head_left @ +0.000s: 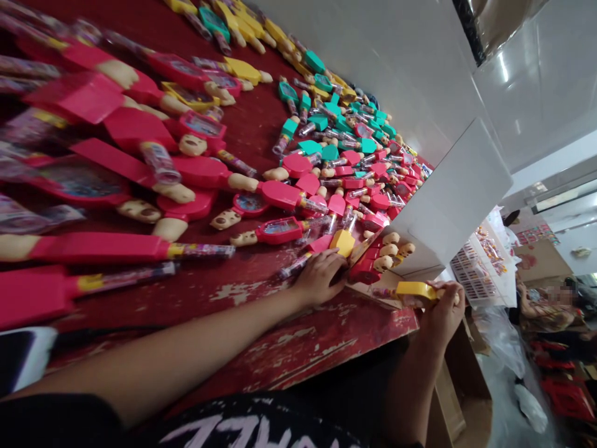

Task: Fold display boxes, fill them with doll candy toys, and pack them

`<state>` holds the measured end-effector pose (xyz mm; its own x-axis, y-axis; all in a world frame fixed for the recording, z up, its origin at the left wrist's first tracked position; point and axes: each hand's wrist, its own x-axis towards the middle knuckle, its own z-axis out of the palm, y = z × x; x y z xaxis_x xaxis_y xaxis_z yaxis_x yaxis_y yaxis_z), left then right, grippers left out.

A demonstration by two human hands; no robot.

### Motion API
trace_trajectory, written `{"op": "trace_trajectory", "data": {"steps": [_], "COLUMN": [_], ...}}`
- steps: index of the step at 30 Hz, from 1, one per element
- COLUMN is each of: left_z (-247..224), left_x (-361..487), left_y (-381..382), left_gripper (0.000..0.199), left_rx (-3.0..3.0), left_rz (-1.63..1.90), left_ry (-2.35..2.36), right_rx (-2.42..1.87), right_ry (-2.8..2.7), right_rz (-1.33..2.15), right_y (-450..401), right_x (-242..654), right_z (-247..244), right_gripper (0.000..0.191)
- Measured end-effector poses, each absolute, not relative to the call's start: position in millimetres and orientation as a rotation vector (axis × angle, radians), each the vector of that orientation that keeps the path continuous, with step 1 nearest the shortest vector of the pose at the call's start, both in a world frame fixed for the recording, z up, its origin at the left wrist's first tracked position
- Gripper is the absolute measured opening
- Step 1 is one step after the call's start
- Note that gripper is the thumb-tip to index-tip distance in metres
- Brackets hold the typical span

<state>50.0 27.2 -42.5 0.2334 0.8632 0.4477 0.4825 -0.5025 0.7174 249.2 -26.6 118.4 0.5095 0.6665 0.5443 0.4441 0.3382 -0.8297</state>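
Note:
My right hand (445,305) is closed around the pale animal-head end of a yellow toy (417,290), whose clear candy-filled tube points left over the near side of an open white cardboard box (450,199). My left hand (321,277) rests at the box's left corner, its fingers curled against the wall; the fingertips are partly hidden. Another yellow toy (344,241) lies right beside those fingers. Inside the box, several red toys (366,266) sit with their beige dog-like heads upward.
Loose pink toys (144,127), teal toys (321,121) and yellow toys (245,70) cover much of the worn red table (280,339). A phone-like device (28,358) lies at lower left. White baskets (480,267), a brown carton (459,392) and a seated person (545,308) are to the right.

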Motion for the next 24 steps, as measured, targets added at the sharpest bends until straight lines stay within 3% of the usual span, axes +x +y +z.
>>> {"op": "trace_trajectory", "data": {"steps": [5, 12, 15, 19, 24], "left_z": [-43.9, -42.8, -42.3, -42.2, -42.7], "left_x": [50.5, 50.1, 49.6, 48.7, 46.8], "left_y": [27.4, 25.8, 25.1, 24.6, 23.9], "left_gripper": [0.025, 0.026, 0.026, 0.027, 0.026], "left_rx": [2.082, 2.085, 2.074, 2.068, 2.092], "left_rz": [1.187, 1.164, 1.156, 1.137, 1.09], "left_ry": [1.244, 1.262, 1.259, 1.268, 1.262], "right_rx": [-1.004, -1.149, -1.004, -0.875, -1.037], "right_ry": [-1.056, -1.129, -1.08, -1.258, -1.161], "right_rz": [-0.093, -0.409, -0.588, -0.427, -0.112], "right_y": [-10.4, -14.2, -8.3, 5.9, 7.7], "right_x": [220.1, 222.5, 224.2, 214.8, 209.3], "right_z": [103.2, 98.2, 100.0, 80.5, 58.8], "right_gripper": [0.026, 0.026, 0.024, 0.018, 0.014]}}
